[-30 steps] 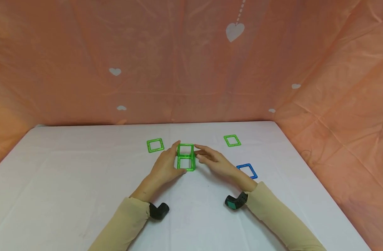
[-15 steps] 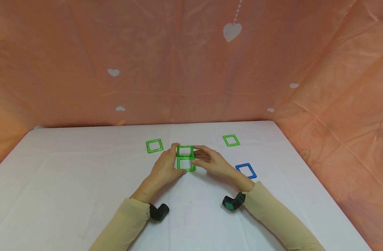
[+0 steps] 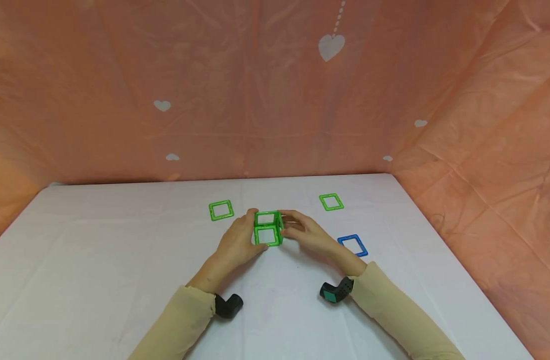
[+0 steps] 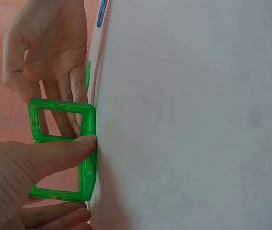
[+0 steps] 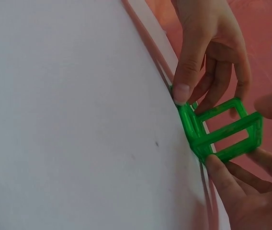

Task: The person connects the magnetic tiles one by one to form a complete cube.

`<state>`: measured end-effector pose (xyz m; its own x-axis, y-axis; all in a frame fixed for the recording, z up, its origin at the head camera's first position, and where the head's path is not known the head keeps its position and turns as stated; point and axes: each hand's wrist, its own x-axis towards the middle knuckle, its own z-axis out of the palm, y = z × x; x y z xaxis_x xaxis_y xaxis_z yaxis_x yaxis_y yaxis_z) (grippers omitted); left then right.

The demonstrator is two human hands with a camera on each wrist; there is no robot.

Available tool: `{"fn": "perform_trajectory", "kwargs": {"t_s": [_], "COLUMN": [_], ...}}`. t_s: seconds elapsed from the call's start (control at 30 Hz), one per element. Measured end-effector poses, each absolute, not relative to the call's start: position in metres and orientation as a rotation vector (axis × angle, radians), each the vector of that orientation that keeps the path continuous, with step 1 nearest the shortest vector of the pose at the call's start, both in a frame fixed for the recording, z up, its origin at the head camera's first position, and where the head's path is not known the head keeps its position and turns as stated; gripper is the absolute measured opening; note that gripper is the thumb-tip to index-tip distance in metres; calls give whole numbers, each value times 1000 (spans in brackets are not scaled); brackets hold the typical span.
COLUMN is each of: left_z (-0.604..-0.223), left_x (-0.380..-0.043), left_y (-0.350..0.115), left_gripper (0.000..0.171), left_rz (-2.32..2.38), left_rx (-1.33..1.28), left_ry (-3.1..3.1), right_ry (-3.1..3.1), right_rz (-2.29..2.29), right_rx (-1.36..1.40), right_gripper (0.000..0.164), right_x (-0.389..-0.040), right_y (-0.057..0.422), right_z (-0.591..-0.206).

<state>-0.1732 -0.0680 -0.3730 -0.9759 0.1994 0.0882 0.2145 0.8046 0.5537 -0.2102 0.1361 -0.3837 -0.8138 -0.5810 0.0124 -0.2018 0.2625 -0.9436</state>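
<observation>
Several square green magnetic tiles are joined into a small open box (image 3: 266, 225) at the middle of the table. My left hand (image 3: 236, 241) grips its left side, the thumb pressing the lower front edge and the fingers round behind. On the other side my right hand (image 3: 310, 235) pinches the right-hand tile, with its thumb at the front edge and its fingers at the back edge. In the left wrist view, the box (image 4: 88, 172) shows two window-like squares. The right wrist view shows the side tile (image 5: 227, 130) slanting between both hands.
A loose green tile (image 3: 223, 218) lies left of the box and another green tile (image 3: 335, 208) lies back right. A blue tile (image 3: 362, 245) lies beside the right forearm. Behind the white-covered table (image 3: 99, 250) hangs an orange curtain (image 3: 256, 100).
My right hand has closed in, its thumb coming onto the box's right edge. The right-hand tile now stands angled outward, and the upper square looks flatter. My left hand keeps its grip.
</observation>
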Motion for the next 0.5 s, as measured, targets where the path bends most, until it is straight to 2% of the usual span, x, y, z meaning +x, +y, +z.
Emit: {"fn": "perform_trajectory", "kwargs": {"t_s": [0.27,0.5], "left_z": [-373,-373], "left_x": [-172,-174], "left_y": [-72,-77], "left_gripper": [85,72], "left_rz": [-937,-1003], "left_rx": [-355,-364], "left_ry": [-2976,-2941], "right_ry": [2195,2214], "right_rz": [-1569,-1576], "right_rx": [-679,-693], "right_gripper": [54,51], "right_x": [-209,-212], "right_y": [136,137], "right_z": [-384,-382]}}
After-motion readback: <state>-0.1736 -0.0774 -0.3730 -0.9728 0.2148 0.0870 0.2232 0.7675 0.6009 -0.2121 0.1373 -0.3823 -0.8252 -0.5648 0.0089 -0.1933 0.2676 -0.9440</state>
